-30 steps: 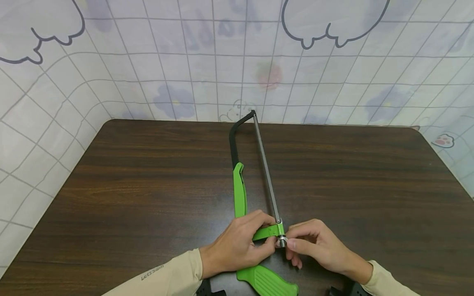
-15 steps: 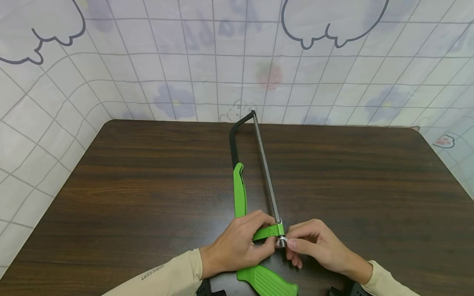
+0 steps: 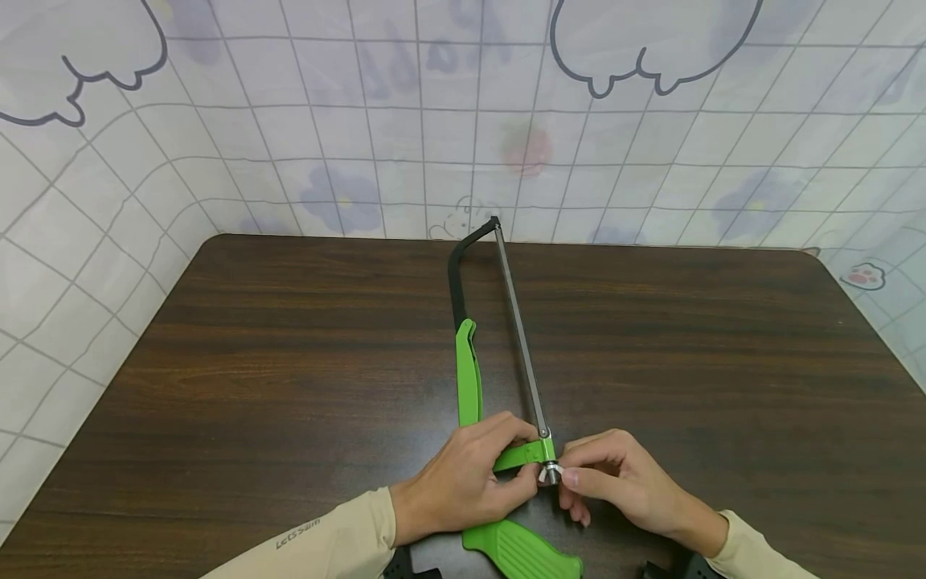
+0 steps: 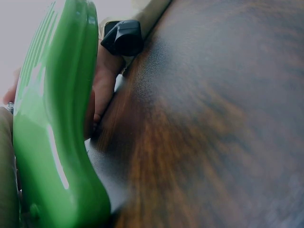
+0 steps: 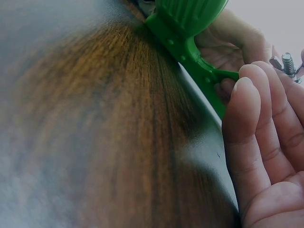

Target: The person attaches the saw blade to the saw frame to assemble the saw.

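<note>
A hacksaw lies on the dark wooden table, its black front bow (image 3: 457, 273) pointing to the far edge and its green handle (image 3: 522, 548) near me. Along its right side runs the grey blade (image 3: 518, 330). My left hand (image 3: 463, 478) grips the short green arm (image 3: 517, 456) at the blade's near end. Just below that arm sits a metal wing nut (image 3: 551, 473). With thumb and forefinger my right hand (image 3: 629, 486) pinches one of its wings from the right. In the right wrist view a threaded bolt end (image 5: 287, 61) sticks out through the nut.
The table top (image 3: 289, 362) stretches to both sides of the saw. Behind it hangs a white gridded cloth (image 3: 362, 137) with cartoon prints, folding round the left and right sides. A black wrist device (image 4: 124, 38) shows on the right arm in the left wrist view.
The wing nut's wings have turned a little and stand at a different angle. Both hands and the hacksaw have kept nearly the same place.
</note>
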The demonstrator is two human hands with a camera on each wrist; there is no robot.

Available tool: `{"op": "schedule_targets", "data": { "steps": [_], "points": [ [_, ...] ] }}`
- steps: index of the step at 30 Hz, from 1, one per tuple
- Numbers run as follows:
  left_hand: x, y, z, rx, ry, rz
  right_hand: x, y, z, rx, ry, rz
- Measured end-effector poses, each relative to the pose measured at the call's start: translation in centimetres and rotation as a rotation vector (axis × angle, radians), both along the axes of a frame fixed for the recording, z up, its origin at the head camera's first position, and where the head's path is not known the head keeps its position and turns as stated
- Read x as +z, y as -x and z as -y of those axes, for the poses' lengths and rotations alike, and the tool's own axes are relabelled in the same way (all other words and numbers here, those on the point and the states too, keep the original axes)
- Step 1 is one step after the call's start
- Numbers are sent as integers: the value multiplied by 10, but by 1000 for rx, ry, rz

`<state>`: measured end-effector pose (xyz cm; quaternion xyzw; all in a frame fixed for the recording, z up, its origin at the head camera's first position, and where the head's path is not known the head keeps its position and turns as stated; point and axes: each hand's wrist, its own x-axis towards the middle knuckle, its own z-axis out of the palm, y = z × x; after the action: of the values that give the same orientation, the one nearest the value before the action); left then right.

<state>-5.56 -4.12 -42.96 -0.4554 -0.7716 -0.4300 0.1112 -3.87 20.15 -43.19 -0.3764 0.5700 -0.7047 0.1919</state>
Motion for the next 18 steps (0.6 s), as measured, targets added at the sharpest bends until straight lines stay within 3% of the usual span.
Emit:
{"op": "schedule_targets", "data": {
  "steps": [18],
  "points": [
    [0, 0, -1, 4, 2, -9, 0, 0, 0, 4, 6, 5]
  ]
}}
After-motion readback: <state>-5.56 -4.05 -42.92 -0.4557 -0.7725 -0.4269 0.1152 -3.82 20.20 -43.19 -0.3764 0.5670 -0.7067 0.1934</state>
